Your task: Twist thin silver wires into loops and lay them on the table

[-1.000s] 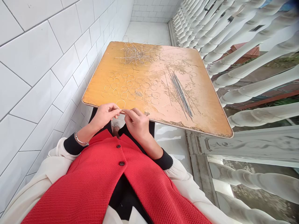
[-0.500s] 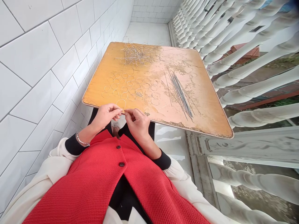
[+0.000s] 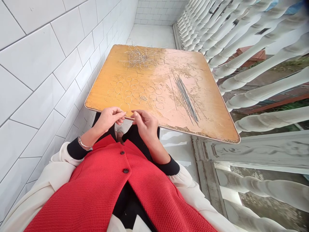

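Note:
At the near edge of the table, my left hand (image 3: 109,119) is closed, thumb and forefinger pinching a thin wire loop (image 3: 126,106). The loop is faint and lies partly against the wooden surface. My right hand (image 3: 146,124) is just to its right, a small gap away. Its thumb and forefinger look slightly apart, and I see nothing between them. Beyond both hands, several wire rings (image 3: 132,93) are spread over the tabletop (image 3: 98,93).
A tangled heap of wire (image 3: 141,58) sits at the far left of the table. To the right lies a bundle of straight dark wires (image 3: 185,98). A white tiled wall (image 3: 45,77) runs along the left, a white balustrade (image 3: 256,124) along the right.
My right hand has moved right, away from the left fingertips, and its fingers have loosened. My left hand stays in place, still pinching. The loop shows less clearly.

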{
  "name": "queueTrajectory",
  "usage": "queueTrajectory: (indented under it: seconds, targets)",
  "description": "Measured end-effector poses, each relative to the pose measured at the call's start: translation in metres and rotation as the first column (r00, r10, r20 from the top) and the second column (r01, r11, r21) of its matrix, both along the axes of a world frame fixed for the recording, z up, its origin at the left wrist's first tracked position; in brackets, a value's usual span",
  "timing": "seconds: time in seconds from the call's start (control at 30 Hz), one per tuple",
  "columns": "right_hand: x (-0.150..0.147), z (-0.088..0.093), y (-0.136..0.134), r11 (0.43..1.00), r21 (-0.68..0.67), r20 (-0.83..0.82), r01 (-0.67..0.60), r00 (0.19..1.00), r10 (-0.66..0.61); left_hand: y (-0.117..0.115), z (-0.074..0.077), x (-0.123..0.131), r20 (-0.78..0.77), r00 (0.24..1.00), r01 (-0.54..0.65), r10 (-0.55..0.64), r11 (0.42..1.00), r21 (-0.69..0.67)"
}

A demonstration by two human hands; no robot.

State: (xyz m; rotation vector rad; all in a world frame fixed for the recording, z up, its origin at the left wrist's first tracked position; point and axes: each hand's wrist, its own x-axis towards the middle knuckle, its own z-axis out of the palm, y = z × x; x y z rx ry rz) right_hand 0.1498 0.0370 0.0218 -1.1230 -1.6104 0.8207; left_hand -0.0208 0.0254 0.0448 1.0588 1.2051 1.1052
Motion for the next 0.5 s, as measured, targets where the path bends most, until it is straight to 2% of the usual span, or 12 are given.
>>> queueTrajectory:
  seconds: [0.1, 0.23, 0.37, 0.5]
  targets:
    - [0.002, 0.007, 0.010, 0.977, -0.180, -0.185, -0.114, 0.979, 0.080, 0.001, 0.001, -0.001, -0.023, 0.998, 0.052, -0.052, 0.999, 0.000]
    - [-0.002, 0.007, 0.019, 0.913, -0.314, -0.344, -0.262, 0.927, 0.147, 0.003, -0.003, -0.002, -0.035, 0.991, 0.127, -0.127, 0.992, -0.004]
    - [-0.005, 0.005, 0.021, 0.902, -0.353, -0.417, -0.249, 0.905, 0.087, 0.001, -0.008, -0.006, -0.029, 0.985, 0.171, -0.171, 0.985, -0.005]
    - [-0.003, 0.006, 0.021, 0.927, -0.324, -0.379, -0.190, 0.924, 0.056, -0.006, -0.007, -0.010, -0.032, 0.972, 0.231, -0.233, 0.972, -0.051]
